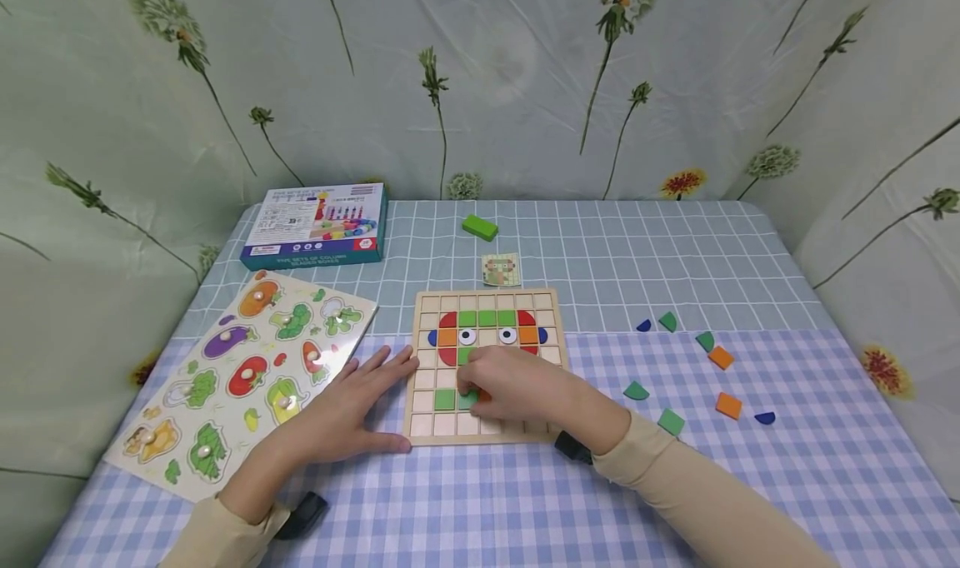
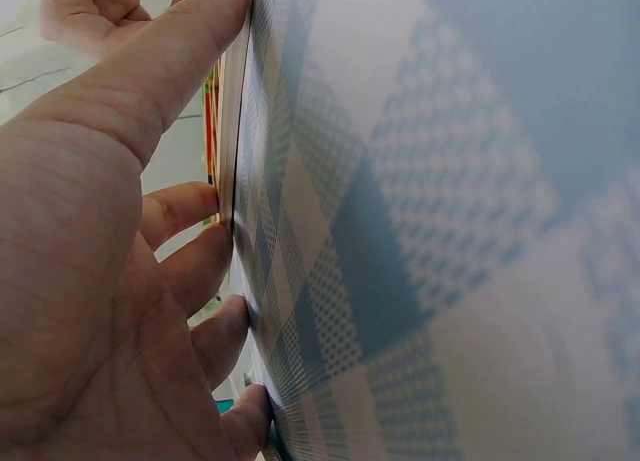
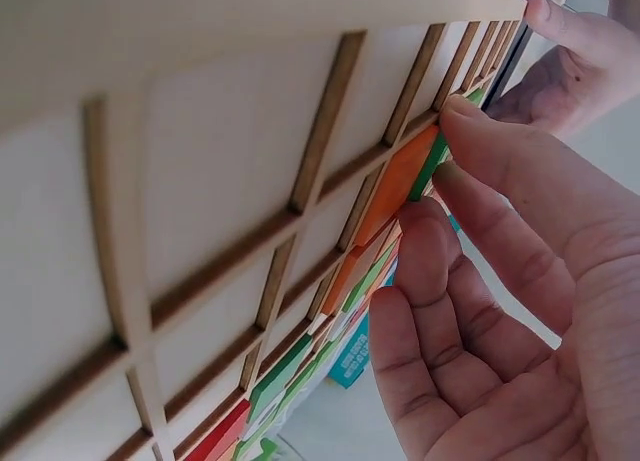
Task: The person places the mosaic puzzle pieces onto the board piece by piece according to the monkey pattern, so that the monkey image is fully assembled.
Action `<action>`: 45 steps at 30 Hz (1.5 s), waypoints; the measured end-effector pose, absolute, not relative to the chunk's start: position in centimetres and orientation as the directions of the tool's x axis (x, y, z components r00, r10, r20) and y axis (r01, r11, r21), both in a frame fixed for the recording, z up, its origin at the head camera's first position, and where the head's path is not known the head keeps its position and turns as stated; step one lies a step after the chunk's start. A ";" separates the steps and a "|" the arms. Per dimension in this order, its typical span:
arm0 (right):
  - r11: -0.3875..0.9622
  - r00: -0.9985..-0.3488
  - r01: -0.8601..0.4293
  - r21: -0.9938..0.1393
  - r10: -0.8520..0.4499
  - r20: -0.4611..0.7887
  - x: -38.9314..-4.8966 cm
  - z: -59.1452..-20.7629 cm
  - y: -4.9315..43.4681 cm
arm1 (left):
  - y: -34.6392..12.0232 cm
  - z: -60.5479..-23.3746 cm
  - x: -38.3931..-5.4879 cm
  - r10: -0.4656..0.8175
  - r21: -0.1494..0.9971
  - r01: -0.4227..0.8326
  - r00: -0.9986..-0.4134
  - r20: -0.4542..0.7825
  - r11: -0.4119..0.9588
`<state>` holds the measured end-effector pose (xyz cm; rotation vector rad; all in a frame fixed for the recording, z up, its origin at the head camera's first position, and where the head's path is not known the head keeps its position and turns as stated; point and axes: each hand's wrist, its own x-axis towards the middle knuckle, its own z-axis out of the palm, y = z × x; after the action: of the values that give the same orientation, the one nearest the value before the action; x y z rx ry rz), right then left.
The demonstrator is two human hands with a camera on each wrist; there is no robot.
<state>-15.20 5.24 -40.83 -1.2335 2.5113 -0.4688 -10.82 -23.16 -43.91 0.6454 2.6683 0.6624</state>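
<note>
A wooden grid board (image 1: 423, 425) holds coloured tiles and two round eye pieces in a face-like pattern. My right hand (image 1: 517, 385) is over its lower middle. Between thumb and index finger it pinches a green tile (image 3: 430, 163), beside an orange tile (image 3: 395, 186) in the grid; whether the green tile is fully seated I cannot tell. Left of it lies a light green square (image 1: 445, 399). My left hand (image 1: 352, 410) has its fingers spread, their tips touching the board's left edge. In the left wrist view, the left thumb (image 2: 150, 76) also meets that edge.
Loose green, orange and blue pieces lie to the right, including an orange square (image 1: 728, 406) and a green square (image 1: 671, 422). A small pattern card (image 1: 500, 269) and green block (image 1: 480, 227) are behind the board. A vegetable puzzle (image 1: 341, 364) and a box (image 1: 315, 226) occupy the left.
</note>
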 end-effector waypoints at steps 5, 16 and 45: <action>0.567 -0.573 -0.712 -0.413 -0.810 -0.124 -15.2 -40.7 5.2 | -23.2 -43.9 -10.8 0.494 0.503 0.349 -0.849 -0.188 0.791; 0.560 -0.568 -0.719 -0.412 -0.815 -0.115 -15.0 -40.7 5.3 | -23.3 -43.8 -10.6 0.488 0.510 0.338 -0.852 -0.191 0.791; 0.883 -0.946 -0.206 -0.422 -0.289 -0.144 -11.2 -38.0 26.8 | -23.3 -43.8 -10.6 0.490 0.499 0.350 -0.852 -0.182 0.793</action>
<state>-11.18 26.83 -38.03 -0.3784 2.8494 -0.6055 -10.61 -23.25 -43.82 0.6446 2.6806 0.6600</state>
